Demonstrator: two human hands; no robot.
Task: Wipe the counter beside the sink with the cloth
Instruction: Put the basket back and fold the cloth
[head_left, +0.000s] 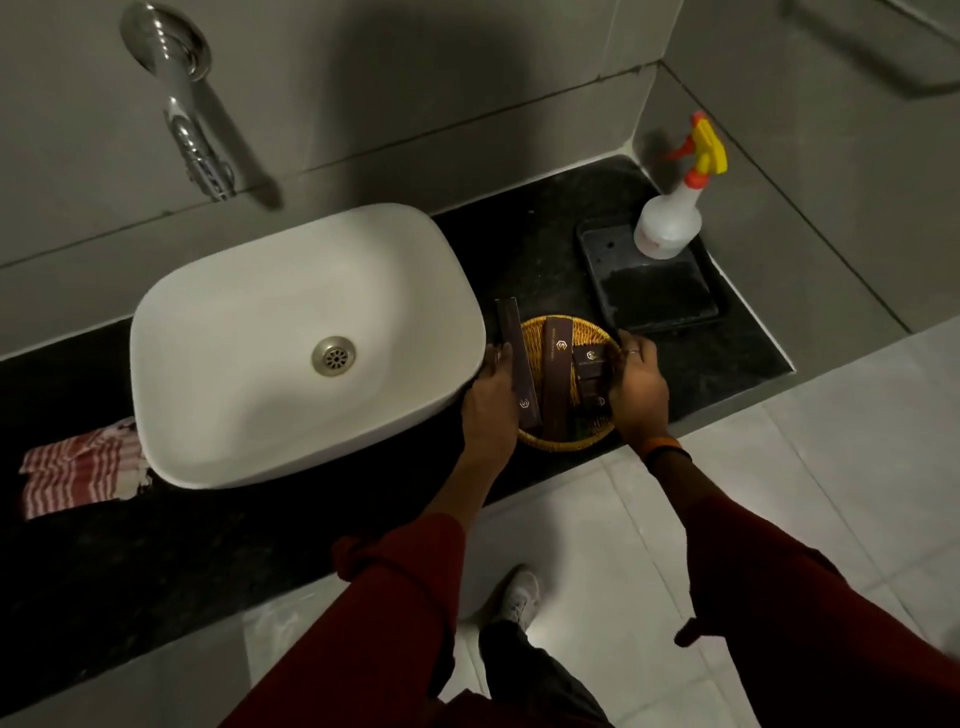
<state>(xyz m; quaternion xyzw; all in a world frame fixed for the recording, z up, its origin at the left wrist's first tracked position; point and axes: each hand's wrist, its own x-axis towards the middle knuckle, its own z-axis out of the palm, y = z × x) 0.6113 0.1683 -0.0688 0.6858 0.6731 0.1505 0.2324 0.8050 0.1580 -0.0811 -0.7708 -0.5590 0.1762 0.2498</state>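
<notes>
A red-and-white striped cloth lies crumpled on the black counter, left of the white basin and partly tucked under its edge. Right of the basin sits a round yellow wicker basket holding several dark brown boxes. My left hand grips the basket's left side, between basket and basin. My right hand grips its right side. Both hands are far from the cloth.
A white spray bottle with a yellow and red trigger stands on a dark tray in the counter's back right corner. A chrome tap juts from the grey wall above the basin. Pale floor tiles and my shoe lie below.
</notes>
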